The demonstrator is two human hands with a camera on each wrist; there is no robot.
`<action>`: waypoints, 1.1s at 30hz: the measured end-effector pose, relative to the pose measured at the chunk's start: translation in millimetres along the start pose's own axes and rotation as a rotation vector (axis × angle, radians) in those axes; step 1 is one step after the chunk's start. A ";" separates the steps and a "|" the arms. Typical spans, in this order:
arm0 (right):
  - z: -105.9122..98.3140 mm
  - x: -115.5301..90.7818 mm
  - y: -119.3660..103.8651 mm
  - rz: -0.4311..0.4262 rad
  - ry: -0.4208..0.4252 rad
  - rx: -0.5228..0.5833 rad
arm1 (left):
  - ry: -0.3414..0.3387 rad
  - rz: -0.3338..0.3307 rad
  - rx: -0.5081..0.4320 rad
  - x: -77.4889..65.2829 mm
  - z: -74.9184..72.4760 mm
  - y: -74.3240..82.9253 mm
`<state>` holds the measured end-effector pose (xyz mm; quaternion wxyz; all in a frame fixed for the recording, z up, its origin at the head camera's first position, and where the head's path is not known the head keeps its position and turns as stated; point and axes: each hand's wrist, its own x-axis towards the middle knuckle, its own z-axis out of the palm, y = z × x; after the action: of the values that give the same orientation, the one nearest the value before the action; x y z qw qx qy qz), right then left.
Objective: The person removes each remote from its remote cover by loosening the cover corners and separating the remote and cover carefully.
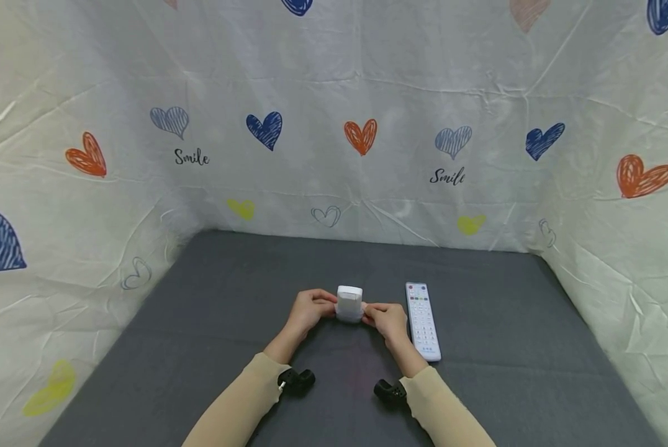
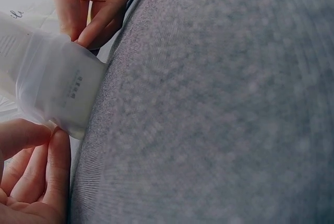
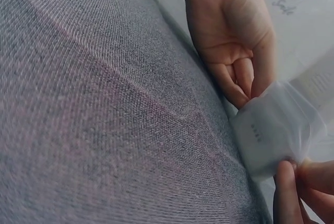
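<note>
A small white box [image 1: 349, 297] stands upright on the dark cloth, its lower part inside a clear plastic bag [image 2: 65, 85]. Small dark print shows through the bag in both wrist views. On the left, my left hand [image 1: 310, 310] pinches the bag's edge between thumb and index finger. Opposite it, my right hand [image 1: 388, 320] pinches the other edge the same way. The upper part of the white box [image 2: 11, 51] sticks out above the bag's rim. Just right of my right hand lies a white remote control [image 1: 423, 323], buttons up.
A dark grey cloth [image 1: 144, 372] covers the table. White sheeting [image 1: 306, 174] printed with hearts and the word "Smile" encloses the back and both sides. Black wrist cameras [image 1: 297, 380] are strapped at both sleeve cuffs.
</note>
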<state>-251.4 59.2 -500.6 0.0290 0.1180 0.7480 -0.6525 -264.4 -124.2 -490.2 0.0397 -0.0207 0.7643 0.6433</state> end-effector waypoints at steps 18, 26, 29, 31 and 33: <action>0.7 2.1 3.6 -0.096 0.038 -0.099 | 0.032 -0.015 0.012 10.0 3.3 -11.3; 0.1 1.3 4.1 -0.089 0.030 -0.147 | 0.032 -0.003 0.043 8.3 3.5 -10.9; 0.3 2.1 5.1 -0.094 0.029 -0.155 | 0.029 0.001 0.055 8.4 2.8 -11.4; 0.4 3.0 6.3 -0.095 0.026 -0.155 | 0.027 0.004 0.061 9.1 2.8 -12.2; 0.3 3.4 7.1 -0.088 0.023 -0.148 | 0.027 0.005 0.064 10.0 2.9 -12.9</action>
<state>-253.1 60.3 -508.2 0.0002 0.0901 0.7989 -0.5947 -273.2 -123.3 -504.2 0.0287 -0.0262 0.7851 0.6182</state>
